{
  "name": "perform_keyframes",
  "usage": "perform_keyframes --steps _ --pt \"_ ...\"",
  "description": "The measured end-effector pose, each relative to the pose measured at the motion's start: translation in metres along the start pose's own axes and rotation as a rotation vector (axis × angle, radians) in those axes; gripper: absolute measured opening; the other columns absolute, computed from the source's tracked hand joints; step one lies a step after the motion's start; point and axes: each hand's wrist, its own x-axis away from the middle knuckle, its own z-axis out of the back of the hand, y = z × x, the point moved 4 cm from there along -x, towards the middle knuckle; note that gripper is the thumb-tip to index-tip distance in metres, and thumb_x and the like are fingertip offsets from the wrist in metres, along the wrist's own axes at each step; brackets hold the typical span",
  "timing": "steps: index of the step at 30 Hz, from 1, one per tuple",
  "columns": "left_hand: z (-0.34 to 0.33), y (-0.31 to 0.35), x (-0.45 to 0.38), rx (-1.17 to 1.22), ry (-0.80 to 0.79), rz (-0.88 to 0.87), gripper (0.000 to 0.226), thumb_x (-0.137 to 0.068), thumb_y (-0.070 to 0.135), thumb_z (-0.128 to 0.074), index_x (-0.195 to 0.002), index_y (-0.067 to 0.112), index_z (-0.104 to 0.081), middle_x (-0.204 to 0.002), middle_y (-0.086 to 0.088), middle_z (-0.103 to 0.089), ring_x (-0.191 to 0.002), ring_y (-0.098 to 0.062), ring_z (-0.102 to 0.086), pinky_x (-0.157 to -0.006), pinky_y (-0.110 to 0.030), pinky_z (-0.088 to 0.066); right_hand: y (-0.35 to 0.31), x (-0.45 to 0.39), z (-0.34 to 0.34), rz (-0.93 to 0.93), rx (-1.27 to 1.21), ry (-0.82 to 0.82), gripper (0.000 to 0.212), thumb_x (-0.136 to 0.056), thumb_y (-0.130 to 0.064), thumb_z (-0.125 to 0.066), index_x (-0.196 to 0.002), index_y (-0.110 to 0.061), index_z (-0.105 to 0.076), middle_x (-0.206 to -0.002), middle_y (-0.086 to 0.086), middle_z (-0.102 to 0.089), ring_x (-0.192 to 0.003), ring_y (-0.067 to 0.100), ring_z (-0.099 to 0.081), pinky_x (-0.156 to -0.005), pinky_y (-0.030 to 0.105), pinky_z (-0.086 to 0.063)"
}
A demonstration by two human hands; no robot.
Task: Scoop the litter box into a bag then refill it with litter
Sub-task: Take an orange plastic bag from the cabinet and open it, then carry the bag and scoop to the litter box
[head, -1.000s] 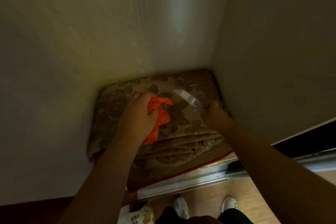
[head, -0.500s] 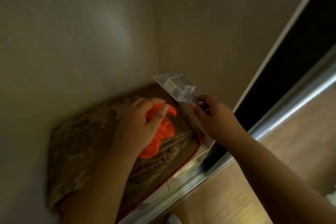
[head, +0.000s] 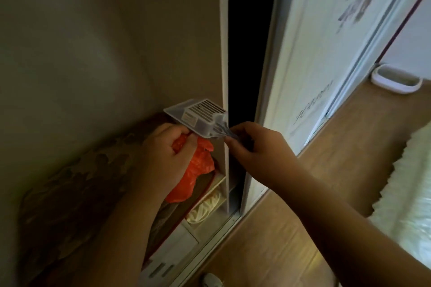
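My left hand grips a crumpled orange plastic bag inside a dim closet, just above a patterned brown cushion. My right hand pinches the handle of a pale slotted litter scoop, whose head points up and to the left, beside the closet's white edge. A white litter box sits on the wooden floor far off at the upper right, next to the wall.
A white sliding door with a grey print stands to the right of the dark closet gap. Its metal track runs along the floor. White cord lies under the cushion. A fluffy white rug covers the floor at right.
The view has swung to the right, so the sliding door, floor and litter box now show. Both hands have drawn the bag and scoop toward the closet's edge.
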Motion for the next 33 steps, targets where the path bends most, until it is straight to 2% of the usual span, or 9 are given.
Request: perform_keyframes --steps 3,8,11,16,19,23,25,29,33 --pt "-0.015 0.026 0.019 0.013 -0.031 -0.039 0.008 -0.095 0.044 -0.063 -0.092 0.037 -0.066 -0.106 0.020 -0.059 -0.090 0.001 -0.057 -0.073 -0.014 -0.038 0.016 0.028 0.026 -0.033 -0.004 0.044 0.031 -0.093 -0.047 -0.063 -0.119 -0.031 -0.065 -0.087 -0.016 -0.064 -0.076 0.000 -0.064 -0.067 0.017 -0.049" --pt "-0.055 0.070 0.044 0.051 -0.093 -0.144 0.013 -0.096 0.036 -0.068 -0.096 0.024 -0.072 -0.096 0.015 -0.060 -0.086 0.019 -0.053 -0.067 0.000 -0.036 0.056 0.079 0.065 -0.121 0.006 0.127 0.033 -0.089 -0.058 -0.065 -0.115 -0.039 -0.062 -0.084 -0.016 -0.067 -0.069 -0.001 -0.065 -0.063 0.016 -0.054" --pt "-0.085 0.102 0.049 0.087 -0.169 -0.228 0.012 -0.097 0.035 -0.066 -0.100 0.025 -0.071 -0.103 0.011 -0.061 -0.086 0.006 -0.056 -0.073 -0.001 -0.037 0.080 0.103 0.094 -0.213 0.006 0.212 0.038 -0.087 -0.059 -0.065 -0.117 -0.037 -0.063 -0.085 -0.016 -0.067 -0.071 0.002 -0.067 -0.068 0.022 -0.059" --pt "-0.136 0.149 0.047 0.162 -0.301 -0.372 0.013 -0.099 0.038 -0.063 -0.106 0.029 -0.070 -0.111 0.012 -0.062 -0.096 -0.004 -0.059 -0.083 -0.015 -0.043 0.119 0.143 0.143 -0.385 -0.006 0.392 0.033 -0.091 -0.049 -0.066 -0.117 -0.030 -0.064 -0.086 -0.015 -0.066 -0.071 0.003 -0.066 -0.060 0.014 -0.050" --pt "-0.163 0.174 0.041 0.160 -0.388 -0.460 0.022 -0.099 0.043 -0.059 -0.110 0.028 -0.070 -0.113 0.010 -0.066 -0.098 -0.009 -0.063 -0.088 -0.024 -0.051 0.136 0.169 0.171 -0.467 -0.040 0.537 0.028 -0.091 -0.045 -0.069 -0.113 -0.029 -0.067 -0.083 -0.011 -0.067 -0.066 0.004 -0.066 -0.057 0.017 -0.048" --pt "-0.191 0.207 0.030 0.178 -0.478 -0.583 0.006 -0.100 0.038 -0.061 -0.103 0.037 -0.065 -0.105 0.017 -0.062 -0.092 0.008 -0.057 -0.082 -0.010 -0.041 0.150 0.199 0.192 -0.588 -0.027 0.696 0.022 -0.091 -0.042 -0.069 -0.110 -0.030 -0.068 -0.082 -0.009 -0.069 -0.066 0.005 -0.066 -0.060 0.026 -0.055" --pt "-0.202 0.220 0.025 0.171 -0.518 -0.620 0.007 -0.101 0.041 -0.060 -0.105 0.040 -0.064 -0.104 0.021 -0.058 -0.089 0.012 -0.052 -0.077 -0.007 -0.036 0.154 0.209 0.195 -0.639 -0.042 0.751 0.022 -0.091 -0.042 -0.069 -0.110 -0.030 -0.068 -0.083 -0.008 -0.071 -0.068 0.008 -0.068 -0.066 0.032 -0.059" --pt "-0.220 0.231 0.014 0.207 -0.574 -0.698 0.016 -0.101 0.043 -0.058 -0.109 0.036 -0.069 -0.106 0.021 -0.062 -0.094 0.000 -0.059 -0.078 -0.013 -0.042 0.157 0.217 0.191 -0.721 -0.094 0.844 0.022 -0.091 -0.047 -0.067 -0.108 -0.034 -0.067 -0.085 -0.008 -0.074 -0.070 0.008 -0.069 -0.063 0.028 -0.052" --pt "-0.233 0.228 -0.002 0.219 -0.629 -0.742 0.016 -0.100 0.044 -0.058 -0.109 0.037 -0.069 -0.108 0.018 -0.064 -0.096 -0.002 -0.060 -0.080 -0.018 -0.046 0.158 0.212 0.176 -0.783 -0.153 0.890 0.021 -0.091 -0.048 -0.065 -0.107 -0.035 -0.066 -0.087 -0.007 -0.074 -0.068 0.012 -0.068 -0.062 0.029 -0.052"
